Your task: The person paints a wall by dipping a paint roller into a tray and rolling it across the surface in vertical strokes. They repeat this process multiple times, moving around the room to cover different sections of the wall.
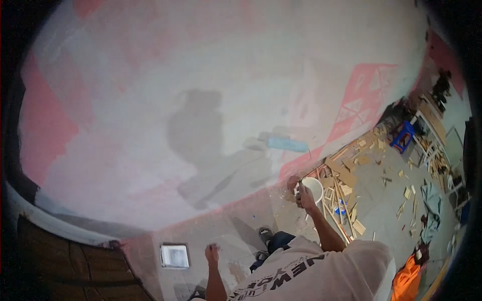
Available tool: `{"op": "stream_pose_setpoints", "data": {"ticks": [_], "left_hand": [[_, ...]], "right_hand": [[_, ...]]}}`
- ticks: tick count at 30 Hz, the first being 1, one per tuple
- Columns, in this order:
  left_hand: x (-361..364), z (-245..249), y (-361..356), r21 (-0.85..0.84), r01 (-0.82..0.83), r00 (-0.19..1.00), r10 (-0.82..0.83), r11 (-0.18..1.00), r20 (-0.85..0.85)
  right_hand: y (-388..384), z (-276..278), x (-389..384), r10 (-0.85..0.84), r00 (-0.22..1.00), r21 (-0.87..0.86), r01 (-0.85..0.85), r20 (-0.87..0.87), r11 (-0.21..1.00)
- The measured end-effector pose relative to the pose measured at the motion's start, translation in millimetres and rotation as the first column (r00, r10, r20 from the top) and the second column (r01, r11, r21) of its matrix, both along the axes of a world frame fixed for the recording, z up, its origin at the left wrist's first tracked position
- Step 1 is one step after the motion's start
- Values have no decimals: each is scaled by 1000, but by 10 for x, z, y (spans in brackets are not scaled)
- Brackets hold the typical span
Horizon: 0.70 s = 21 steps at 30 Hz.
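My right hand (pixel 301 194) is raised in front of the wall, closed round a thin handle. The handle seems to run up to a light blue paint roller (pixel 287 144) that lies against the grey-painted wall (pixel 201 75). A white bucket (pixel 315 186) stands on the floor just behind that hand. My left hand (pixel 213 253) hangs lower, near the foot of the wall, its fingers curled with nothing visible in it. A small white box (pixel 174 256) set in the wall is to its left. My shadow and the roller's fall on the wall.
Pink patches (pixel 369 95) show through the grey paint. Wood offcuts and slats (pixel 346 190) litter the floor at the right. A blue stool (pixel 403 135), a grey cloth (pixel 432 200) and an orange item (pixel 407 281) lie further right. Dark woodwork (pixel 65 261) is at lower left.
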<state>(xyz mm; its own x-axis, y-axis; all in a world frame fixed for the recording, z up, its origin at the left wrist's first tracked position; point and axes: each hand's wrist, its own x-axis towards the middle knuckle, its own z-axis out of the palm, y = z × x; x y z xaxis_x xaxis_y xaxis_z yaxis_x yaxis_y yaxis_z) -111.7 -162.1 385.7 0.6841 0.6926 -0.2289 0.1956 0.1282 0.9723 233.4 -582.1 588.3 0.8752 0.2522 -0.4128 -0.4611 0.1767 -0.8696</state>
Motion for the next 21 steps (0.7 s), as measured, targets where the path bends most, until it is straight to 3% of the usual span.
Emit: {"op": "stream_pose_setpoints", "data": {"ticks": [1, 2, 3, 4, 6, 7, 9, 11, 14, 15, 17, 21], "left_hand": [[442, -26, 14, -10, 72, 986, -70, 997, 151], [902, 298, -128, 136, 162, 973, -182, 977, 143], [1414, 818, -403, 132, 192, 954, -217, 972, 206], [1770, 1552, -735, 281, 261, 938, -311, 923, 151], [2511, 1960, -1279, 222, 342, 848, -402, 913, 346], [2769, 2313, -1596, 84, 485, 790, -477, 870, 385], [3123, 2957, -2221, 116, 590, 672, -565, 799, 479], [3335, 3513, -2690, 191, 593, 634, -599, 783, 488], [3796, 3571, -3048, 281, 546, 622, -607, 789, 495], [3949, 3537, -3090, 414, 477, 613, -631, 775, 476], [4201, 3519, -3158, 326, 524, 628, -616, 787, 476], [4591, 3575, -3302, 146, 547, 651, -529, 824, 544]], "right_hand": [[-58, 201, 34, -4, 999, -2, 4, 52, 1000], [-124, 386, 79, 3, 995, -11, -2, 102, 1000], [-155, 584, 123, -12, 986, -25, 17, 168, 1000], [-145, 764, 175, -19, 972, -36, 28, 233, 999], [-136, 1120, 315, -7, 953, -30, 17, 304, 999], [-155, 1304, 402, 7, 950, -14, -3, 313, 1000], [-132, 1696, 508, 31, 948, 19, -39, 316, 999], [-77, 1869, 686, 61, 933, 33, -77, 356, 996], [-88, 1891, 1035, 109, 896, 42, -140, 431, 989], [-53, 1924, 1095, 99, 877, 47, -137, 470, 989], [14, 1866, 1317, 64, 846, 136, -159, 530, 978], [11, 1929, 1597, 78, 854, 67, -131, 514, 989]]}}
